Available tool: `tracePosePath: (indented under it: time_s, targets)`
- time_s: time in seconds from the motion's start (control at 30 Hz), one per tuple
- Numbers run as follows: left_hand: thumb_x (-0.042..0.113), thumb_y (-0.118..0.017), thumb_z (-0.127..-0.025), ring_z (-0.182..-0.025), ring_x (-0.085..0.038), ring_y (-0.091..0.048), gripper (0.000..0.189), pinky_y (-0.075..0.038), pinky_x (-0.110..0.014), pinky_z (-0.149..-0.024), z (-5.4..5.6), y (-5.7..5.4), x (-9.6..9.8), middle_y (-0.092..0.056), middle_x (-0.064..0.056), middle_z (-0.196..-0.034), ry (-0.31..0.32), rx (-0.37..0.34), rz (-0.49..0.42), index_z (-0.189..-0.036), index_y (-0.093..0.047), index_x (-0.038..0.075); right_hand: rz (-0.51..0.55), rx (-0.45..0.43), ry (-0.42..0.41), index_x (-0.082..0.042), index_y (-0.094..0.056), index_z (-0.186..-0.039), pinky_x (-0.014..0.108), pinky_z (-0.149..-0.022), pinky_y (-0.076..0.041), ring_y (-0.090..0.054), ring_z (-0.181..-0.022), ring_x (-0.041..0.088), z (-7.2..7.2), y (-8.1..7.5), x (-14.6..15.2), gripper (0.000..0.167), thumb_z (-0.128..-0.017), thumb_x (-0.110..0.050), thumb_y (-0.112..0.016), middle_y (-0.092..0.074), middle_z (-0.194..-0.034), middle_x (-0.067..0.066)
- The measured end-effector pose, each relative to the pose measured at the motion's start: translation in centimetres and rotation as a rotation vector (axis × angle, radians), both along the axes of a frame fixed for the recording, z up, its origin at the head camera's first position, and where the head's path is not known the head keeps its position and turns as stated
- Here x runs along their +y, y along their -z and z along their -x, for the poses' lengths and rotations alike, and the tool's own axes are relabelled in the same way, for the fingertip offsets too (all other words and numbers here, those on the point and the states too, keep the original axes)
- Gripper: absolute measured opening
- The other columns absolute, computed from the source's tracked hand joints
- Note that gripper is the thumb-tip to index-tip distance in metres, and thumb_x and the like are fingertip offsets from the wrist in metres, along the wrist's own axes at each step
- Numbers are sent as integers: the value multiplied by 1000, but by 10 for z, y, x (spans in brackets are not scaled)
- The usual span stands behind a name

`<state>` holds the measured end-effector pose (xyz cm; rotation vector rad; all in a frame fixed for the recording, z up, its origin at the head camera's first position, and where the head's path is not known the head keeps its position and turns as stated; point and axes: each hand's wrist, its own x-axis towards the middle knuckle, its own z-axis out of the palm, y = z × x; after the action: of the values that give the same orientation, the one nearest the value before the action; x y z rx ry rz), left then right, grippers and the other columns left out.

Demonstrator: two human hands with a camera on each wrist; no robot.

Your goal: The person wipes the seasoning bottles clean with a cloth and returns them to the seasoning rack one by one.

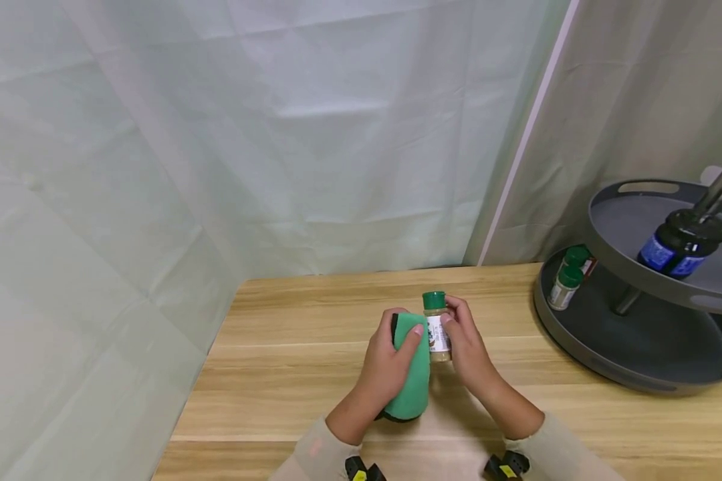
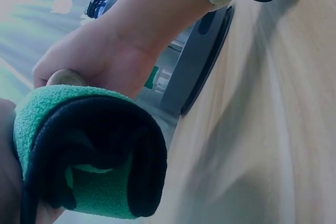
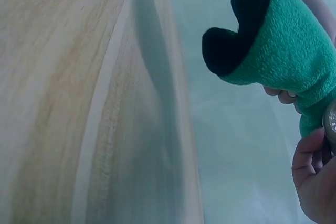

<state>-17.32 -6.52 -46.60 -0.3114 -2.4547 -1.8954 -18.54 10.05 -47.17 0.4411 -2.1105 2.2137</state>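
In the head view my left hand (image 1: 385, 367) grips a folded green cloth (image 1: 412, 381) with a dark edge, thumb across its front. My right hand (image 1: 470, 344) holds a spice jar (image 1: 438, 337) upright by its side; it has a green cap, a white label and pale contents. The cloth's upper end lies right against the jar's left side. From the left wrist, the rolled cloth (image 2: 79, 103) shows its dark lining, with the jar's round base (image 2: 66, 78) behind it. In the right wrist view the cloth (image 3: 294, 40) hangs loose above the table.
At the right stands a grey two-tier round tray (image 1: 583, 354). Its lower tier holds green-capped jars (image 1: 564, 287); a dark bottle (image 1: 680, 244) with a blue label sits on the upper tier. Pale curtains (image 1: 337, 133) hang behind the wooden table (image 1: 265, 374).
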Motion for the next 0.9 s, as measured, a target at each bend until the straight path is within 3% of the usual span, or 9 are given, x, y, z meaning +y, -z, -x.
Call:
tracePosePath:
  time_s: [0.17, 0.43, 0.67, 0.9]
  targets:
    - [42, -57, -103, -85, -17, -61, 33, -54, -31, -73, 2, -3, -4, -61, -8, -104, -35, -1, -48, -127, -48, 21, -28, 25, -60, -4, -37, -140, 27, -72, -56, -60, -88, 11, -3, 0, -2, 33, -110, -18, -39, -53, -106, 11]
    - [44, -55, -104, -87, -17, -61, 34, -54, -31, -76, 4, -4, -6, -61, -7, -106, -75, 7, -66, -128, -47, 22, -41, 68, -117, -4, -40, -140, 30, -74, -59, -64, -90, 12, -3, 2, -4, 35, -107, -12, -48, -57, -112, 9]
    - [41, -58, -103, -84, -16, -61, 32, -55, -31, -73, 1, -5, -4, -61, -8, -103, -5, -1, -63, -126, -49, 20, -40, 71, -27, -3, -39, -140, 28, -72, -58, -63, -88, 12, -3, 2, -4, 34, -108, -13, -45, -56, -112, 9]
    - [41, -59, -102, -83, -15, -61, 30, -54, -31, -72, -3, -4, -1, -62, -4, -102, 85, 14, 18, -126, -51, 24, -9, 35, 92, -3, -38, -139, 26, -69, -56, -60, -86, 11, -2, 0, -1, 33, -109, -14, -43, -56, -110, 6]
